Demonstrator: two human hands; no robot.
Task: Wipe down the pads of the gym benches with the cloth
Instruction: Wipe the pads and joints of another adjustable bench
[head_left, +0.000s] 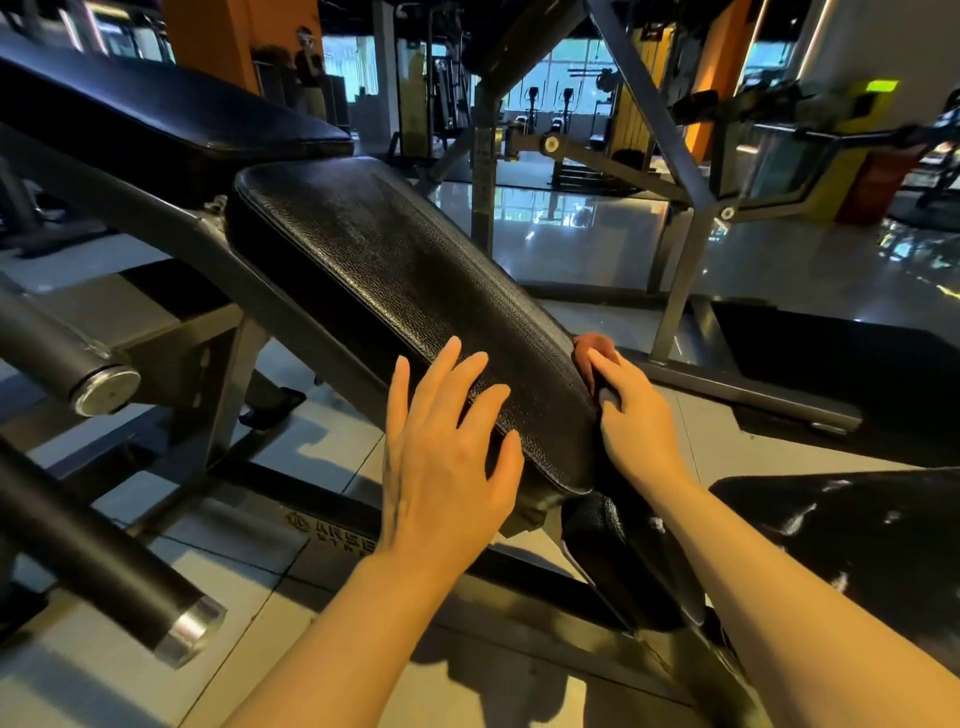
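A long black bench pad (395, 291) slants across the middle, rising toward a second black pad (156, 109) at upper left, both carried on a grey steel frame (218, 270). The grey tiled floor (280, 452) lies below, with two black bars capped in silver at the left. The left hand (441, 457) lies flat on the near end of the slanted pad, its fingers (467, 379) straight and spread apart. The right hand (631, 415) sits at the pad's right edge, its fingers curled around a reddish-brown cloth (589, 353). The cloth is pressed against the pad's side, bunched under and just beyond the fingertips.
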